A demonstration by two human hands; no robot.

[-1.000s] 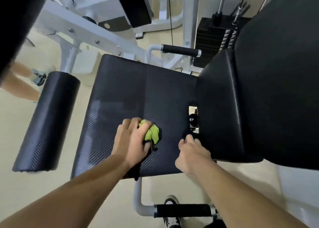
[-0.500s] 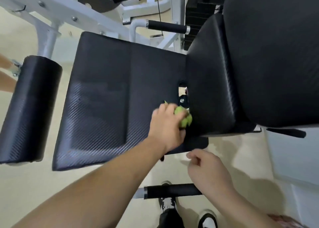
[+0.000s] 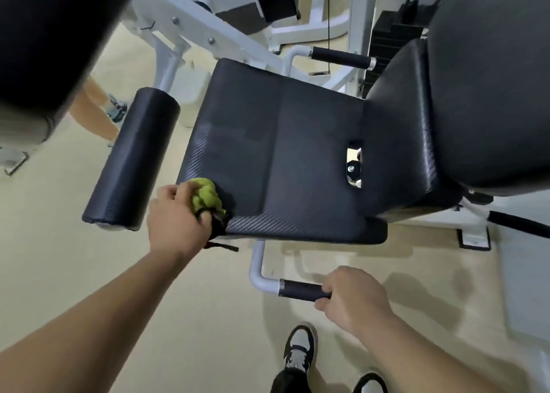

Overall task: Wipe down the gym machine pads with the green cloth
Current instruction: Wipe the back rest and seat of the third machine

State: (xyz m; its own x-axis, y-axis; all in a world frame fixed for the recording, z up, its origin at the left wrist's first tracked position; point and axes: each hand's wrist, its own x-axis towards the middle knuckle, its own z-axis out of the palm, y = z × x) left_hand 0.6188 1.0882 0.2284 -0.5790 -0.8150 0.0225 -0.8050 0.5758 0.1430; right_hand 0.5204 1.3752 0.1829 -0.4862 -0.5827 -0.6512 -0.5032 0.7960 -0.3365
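The black seat pad (image 3: 285,160) of the gym machine lies in the middle of the view, with the black back pad (image 3: 476,94) rising at its right. My left hand (image 3: 175,218) is closed around the bunched green cloth (image 3: 206,196) and presses it on the seat pad's near left corner. A dark strap hangs under that hand. My right hand (image 3: 351,299) grips the black near handle (image 3: 300,289) below the seat. A black roller pad (image 3: 131,160) sits left of the seat.
The white machine frame (image 3: 190,26) and a weight stack (image 3: 390,44) stand behind the seat, with a far handle (image 3: 339,57). Another person's leg and shoe (image 3: 116,111) show at left. My shoes (image 3: 297,351) stand on the beige floor. A large dark pad (image 3: 44,35) fills the top left.
My left hand slid the cloth from the seat's back right gap across to its near left corner. My right hand dropped from free air onto the near handle.
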